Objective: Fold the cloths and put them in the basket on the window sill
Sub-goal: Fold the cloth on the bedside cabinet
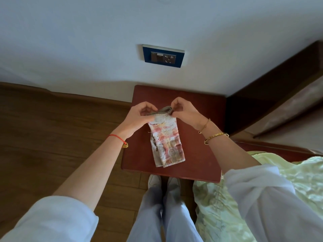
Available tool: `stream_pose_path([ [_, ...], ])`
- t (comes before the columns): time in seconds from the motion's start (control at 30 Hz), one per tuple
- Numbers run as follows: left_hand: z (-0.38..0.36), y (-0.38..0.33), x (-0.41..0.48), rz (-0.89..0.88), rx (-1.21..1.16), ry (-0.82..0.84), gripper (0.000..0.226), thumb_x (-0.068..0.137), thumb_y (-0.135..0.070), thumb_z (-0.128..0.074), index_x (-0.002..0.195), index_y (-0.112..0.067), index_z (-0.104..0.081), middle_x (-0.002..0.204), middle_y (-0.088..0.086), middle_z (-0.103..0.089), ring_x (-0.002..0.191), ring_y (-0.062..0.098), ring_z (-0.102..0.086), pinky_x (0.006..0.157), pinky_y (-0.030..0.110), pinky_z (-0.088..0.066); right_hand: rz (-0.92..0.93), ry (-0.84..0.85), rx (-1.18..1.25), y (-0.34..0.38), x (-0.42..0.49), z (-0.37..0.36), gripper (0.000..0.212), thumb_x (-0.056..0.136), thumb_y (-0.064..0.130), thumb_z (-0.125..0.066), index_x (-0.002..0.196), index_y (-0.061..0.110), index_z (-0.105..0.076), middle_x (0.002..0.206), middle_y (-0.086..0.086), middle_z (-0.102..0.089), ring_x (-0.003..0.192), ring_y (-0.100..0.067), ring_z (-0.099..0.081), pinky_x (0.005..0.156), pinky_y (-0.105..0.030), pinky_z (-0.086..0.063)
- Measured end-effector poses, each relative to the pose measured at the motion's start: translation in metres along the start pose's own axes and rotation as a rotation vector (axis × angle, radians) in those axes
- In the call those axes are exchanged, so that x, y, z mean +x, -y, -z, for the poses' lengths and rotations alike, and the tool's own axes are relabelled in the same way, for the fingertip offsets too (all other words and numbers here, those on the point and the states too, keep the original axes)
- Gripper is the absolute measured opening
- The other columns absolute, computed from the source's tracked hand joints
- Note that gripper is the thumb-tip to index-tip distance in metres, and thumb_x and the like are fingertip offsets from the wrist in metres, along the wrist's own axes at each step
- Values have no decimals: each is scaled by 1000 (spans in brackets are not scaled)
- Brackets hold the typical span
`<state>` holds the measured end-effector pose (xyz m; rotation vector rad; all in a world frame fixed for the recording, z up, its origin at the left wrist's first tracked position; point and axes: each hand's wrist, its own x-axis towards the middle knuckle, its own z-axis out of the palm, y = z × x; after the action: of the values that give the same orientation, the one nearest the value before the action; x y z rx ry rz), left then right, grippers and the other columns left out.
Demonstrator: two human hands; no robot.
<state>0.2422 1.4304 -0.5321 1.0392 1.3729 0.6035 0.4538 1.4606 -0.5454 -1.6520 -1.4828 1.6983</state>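
Note:
A pink, orange and white checked cloth (166, 142) hangs folded lengthwise above the small red-brown table (201, 154). Its top edge is doubled over, showing a grey-brown underside. My left hand (138, 117) pinches the top left corner of the cloth. My right hand (183, 110) pinches the top right corner. The lower end of the cloth reaches down toward the table's front edge; whether it touches the tabletop is unclear. No basket or window sill is in view.
The table stands against a white wall with a blue-framed socket panel (163, 55). A bed with a pale green cover (262, 198) and dark wooden frame lies at the right. Wooden floor (52, 137) spreads to the left. My legs and white shoes are below the table.

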Motion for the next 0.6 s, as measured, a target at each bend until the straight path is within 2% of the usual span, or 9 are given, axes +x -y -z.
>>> stream_pose_path([
  [0.1,-2,-1,-6,-46,32,-66,37,77,11,-67,108,-10,-67,106,1,-69,94,12,-69,80,24,-57,38,-45,63,0,-10,3,36,77,-14,-59,84,20,-53,90,-8,-64,85,-18,-64,80,-35,-50],
  [0.17,-4,0,-14,-47,14,-79,43,77,11,-68,114,-10,-66,116,1,-67,99,14,-69,85,26,-58,46,-21,88,-2,-19,3,38,77,-18,-57,87,19,-52,92,-11,-63,85,-19,-63,78,-33,-50],
  [0.33,-20,17,-48,30,138,74,46,76,-7,-78,118,-20,-64,116,-6,-67,103,7,-67,84,24,-58,53,74,-89,-30,-56,-3,41,74,-12,-61,87,26,-53,85,5,-59,72,-10,-53,71,-33,-47],
  [0.4,-32,36,-65,70,189,146,45,76,-6,-75,116,-25,-65,115,-8,-67,106,6,-66,87,29,-59,16,105,-156,-49,-75,-9,42,71,-12,-60,89,26,-53,89,4,-59,79,-11,-56,75,-31,-50],
  [0.5,-58,69,-88,113,202,156,53,75,5,-69,117,-28,-65,117,-9,-67,109,10,-66,86,28,-58,0,133,-234,-77,-100,-22,40,72,-13,-58,96,19,-53,95,5,-58,91,-12,-57,78,-13,-48],
  [0.6,-78,97,-108,159,142,139,56,74,12,-63,118,-23,-66,119,-6,-67,112,9,-65,86,18,-54,-18,155,-273,-103,-117,-34,42,74,-15,-50,102,18,-52,108,0,-61,108,-15,-60,88,-15,-48],
])
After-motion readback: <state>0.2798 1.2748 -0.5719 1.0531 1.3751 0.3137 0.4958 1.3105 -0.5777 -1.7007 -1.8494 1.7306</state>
